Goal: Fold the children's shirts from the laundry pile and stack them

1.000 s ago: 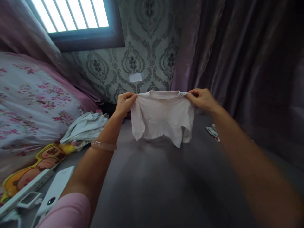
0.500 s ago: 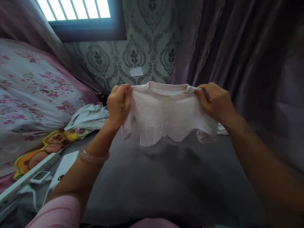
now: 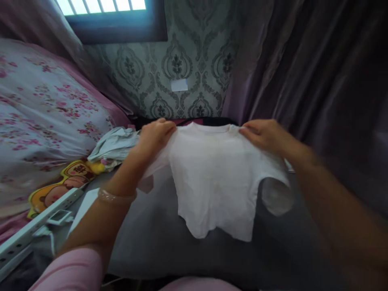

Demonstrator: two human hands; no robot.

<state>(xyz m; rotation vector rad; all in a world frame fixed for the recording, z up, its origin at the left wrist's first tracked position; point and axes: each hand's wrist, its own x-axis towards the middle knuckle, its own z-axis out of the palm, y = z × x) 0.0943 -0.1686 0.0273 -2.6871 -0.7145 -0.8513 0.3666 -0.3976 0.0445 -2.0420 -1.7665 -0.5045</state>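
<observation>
White long-sleeved shirt [image 3: 214, 173] hangs spread between both hands, collar [image 3: 212, 128] up, above the grey surface [image 3: 145, 246]; whether the hem [image 3: 197, 235] touches down is unclear. Left hand [image 3: 157, 135] pinches one shoulder, fingers clamped on the fabric; right hand [image 3: 266, 135] has its fingers clamped on the other, close to the collar. To do this hold well, both pinches probably need to sit at matching spots on the shoulder seams, with equal outward pull, so the neckline runs straight without stretching. Hem looks uneven, so a light, level tension and a gentle shake would likely drop the creases. Sleeves need watching: one hangs partly behind the left forearm, the other dangles with its cuff [image 3: 277, 198] just beside the right forearm; elbows held wider should leave both room. Pose: both arms reach forward, hands at about the same height, backs turned largely to the camera. Left forearm, wearing a pale bangle [image 3: 117, 198], slants up from lower left; right forearm comes in from lower right, blurred. Pale cloth pile [image 3: 117, 143] lies beyond the left arm, power strip [image 3: 39, 224] nearer, both apart from the shirt.
</observation>
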